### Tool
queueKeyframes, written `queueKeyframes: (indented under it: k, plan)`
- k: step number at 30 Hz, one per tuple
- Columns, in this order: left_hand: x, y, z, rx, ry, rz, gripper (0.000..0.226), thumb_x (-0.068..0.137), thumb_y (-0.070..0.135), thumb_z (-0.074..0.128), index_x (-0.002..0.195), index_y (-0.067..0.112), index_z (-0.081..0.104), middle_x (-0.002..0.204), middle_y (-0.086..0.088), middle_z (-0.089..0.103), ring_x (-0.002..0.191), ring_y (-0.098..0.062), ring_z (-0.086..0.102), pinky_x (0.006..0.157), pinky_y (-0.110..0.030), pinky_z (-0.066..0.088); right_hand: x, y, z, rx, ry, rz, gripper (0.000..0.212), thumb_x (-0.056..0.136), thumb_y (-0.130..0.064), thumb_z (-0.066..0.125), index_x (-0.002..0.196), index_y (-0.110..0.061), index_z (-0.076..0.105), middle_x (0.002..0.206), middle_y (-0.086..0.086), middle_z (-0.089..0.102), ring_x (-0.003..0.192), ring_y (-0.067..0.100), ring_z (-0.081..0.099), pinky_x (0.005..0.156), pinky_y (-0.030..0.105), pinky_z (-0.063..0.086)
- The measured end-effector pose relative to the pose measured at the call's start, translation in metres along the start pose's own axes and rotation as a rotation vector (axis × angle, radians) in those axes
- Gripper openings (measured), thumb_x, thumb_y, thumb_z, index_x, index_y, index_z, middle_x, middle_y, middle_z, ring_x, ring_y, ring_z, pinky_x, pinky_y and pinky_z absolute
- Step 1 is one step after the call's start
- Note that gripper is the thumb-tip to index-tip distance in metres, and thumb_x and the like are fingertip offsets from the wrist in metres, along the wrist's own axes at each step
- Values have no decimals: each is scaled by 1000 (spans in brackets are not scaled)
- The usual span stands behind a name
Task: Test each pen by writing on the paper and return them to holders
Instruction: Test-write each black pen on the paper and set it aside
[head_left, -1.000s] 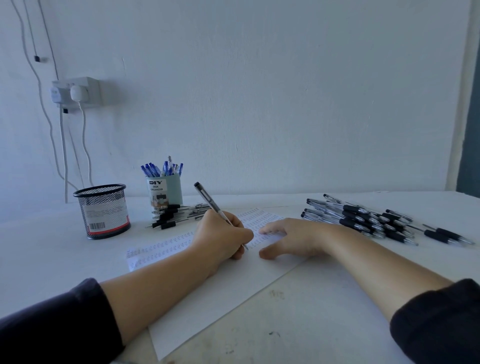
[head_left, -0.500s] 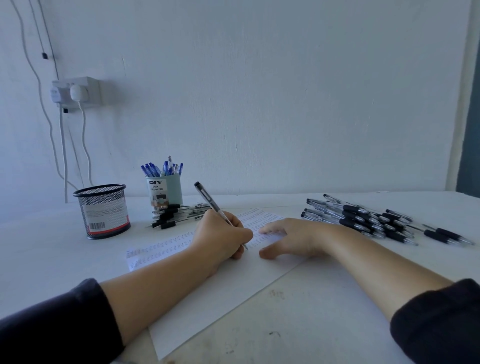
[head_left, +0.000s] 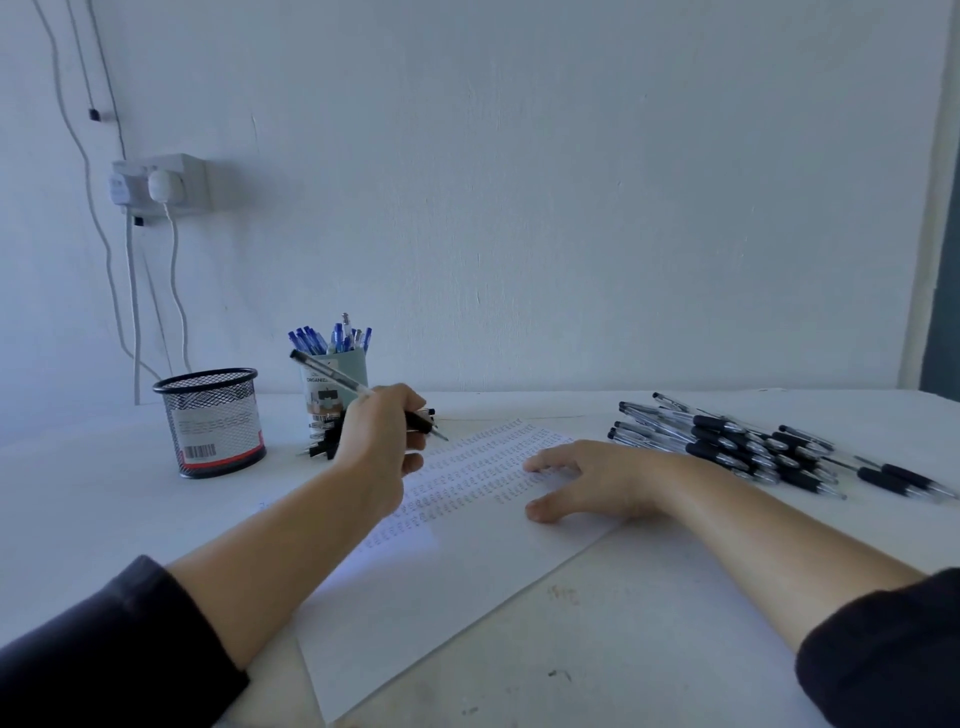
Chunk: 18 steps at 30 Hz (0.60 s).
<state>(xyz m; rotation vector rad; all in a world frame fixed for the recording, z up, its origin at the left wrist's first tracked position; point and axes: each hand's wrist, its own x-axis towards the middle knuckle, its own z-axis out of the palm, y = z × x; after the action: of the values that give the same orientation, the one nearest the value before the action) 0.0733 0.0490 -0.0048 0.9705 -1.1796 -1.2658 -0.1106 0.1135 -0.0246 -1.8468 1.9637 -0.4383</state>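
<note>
Left hand (head_left: 382, 441) lifted pen (head_left: 363, 393) off paper (head_left: 467, 571).

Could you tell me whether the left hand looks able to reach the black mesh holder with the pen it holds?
Probably yes: the left hand gripping the pen is lifted off the paper, and nothing stands between it and the mesh holder.

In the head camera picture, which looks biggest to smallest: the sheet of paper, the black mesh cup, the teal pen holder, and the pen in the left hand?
1. Sheet of paper, by far.
2. Black mesh cup.
3. Teal pen holder, narrower and partly hidden by the left hand.
4. Pen, long but very thin.
The holder stands a little farther back, so it may be nearer the cup's size than it looks.
</note>
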Motion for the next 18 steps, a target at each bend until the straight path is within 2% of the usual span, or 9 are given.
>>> queueKeyframes:
  k: [4, 6, 8, 10, 15, 18]
  plan:
    - [2, -1, -2, 44, -10, -6, 18, 87, -2, 39, 75, 11, 40, 51, -2, 39, 42, -11, 28, 37, -19, 23, -2, -2, -1, -34, -4, -15, 66, 83, -46, 65, 142, -34, 38, 152, -15, 28, 140, 7, 27, 113, 27, 19]
    - [3, -2, -1, 96, -13, 7, 11, 95, 9, 42, 85, 12, 42, 54, -3, 40, 44, -12, 29, 39, -22, 23, -3, -2, -1, -38, -4, -16, 65, 84, -45, 65, 143, -33, 38, 152, -16, 28, 139, 7, 28, 112, 26, 19]
    - [3, -2, -1, 109, -29, 14, 15, 100, 24, 42, 88, 15, 41, 54, -3, 41, 44, -13, 31, 39, -22, 24, -3, -1, -1, -40, 2, -16, 66, 83, -46, 65, 142, -34, 39, 152, -16, 29, 139, 7, 28, 113, 27, 19]
    - [3, -3, -1, 107, -44, 27, 19, 101, 29, 39, 88, 16, 42, 52, -4, 43, 43, -14, 32, 37, -20, 25, -3, -2, -1, -40, 5, -15, 66, 82, -47, 65, 141, -35, 39, 152, -15, 29, 139, 7, 29, 114, 28, 20]
    - [1, -2, -2, 102, -23, 72, 19, 98, 16, 39, 85, 12, 52, 57, -7, 48, 48, -16, 38, 46, -26, 28, -1, -1, -1, -34, 4, -14, 66, 82, -47, 66, 141, -35, 40, 151, -14, 32, 138, 8, 30, 115, 29, 21]
    - [1, -2, -2, 64, -30, 68, 19, 98, 15, 43, 83, 10, 52, 58, -5, 48, 45, -15, 37, 44, -25, 28, 0, -1, -1, -34, 2, -14, 66, 82, -46, 66, 141, -34, 40, 151, -14, 32, 138, 8, 31, 115, 29, 21]
